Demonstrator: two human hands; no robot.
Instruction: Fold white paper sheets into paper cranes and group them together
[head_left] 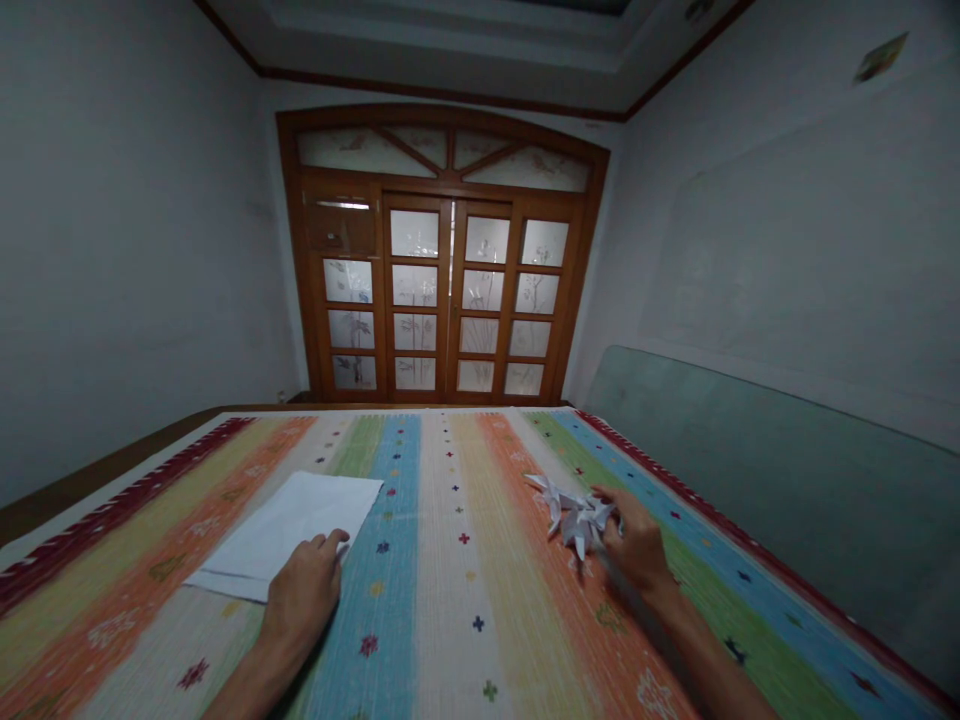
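left hand (301, 592) lies palm down, fingers loosely open and slightly spread, fingertips at the right edge of a sheet of white paper (281, 530). it overlaps the sheet's lower right corner; no clear pinch seen. sheet lies flat and tilted on the cover, one crease visible near its lower edge.

right hand (637, 542) is partly curled, fingers against a folded white paper figure (577, 520) with several pointed flaps. contact is clear; firmness of grip cannot be told. figure sits on the cover, well apart from the sheet.

both lie on a striped woven cover (442, 610) with small embroidered motifs. ahead, past the far edge of the cover: wooden double doors (450, 300) with frosted glass panes. along the right side: a green-tinted glass panel (750, 470) against the wall.
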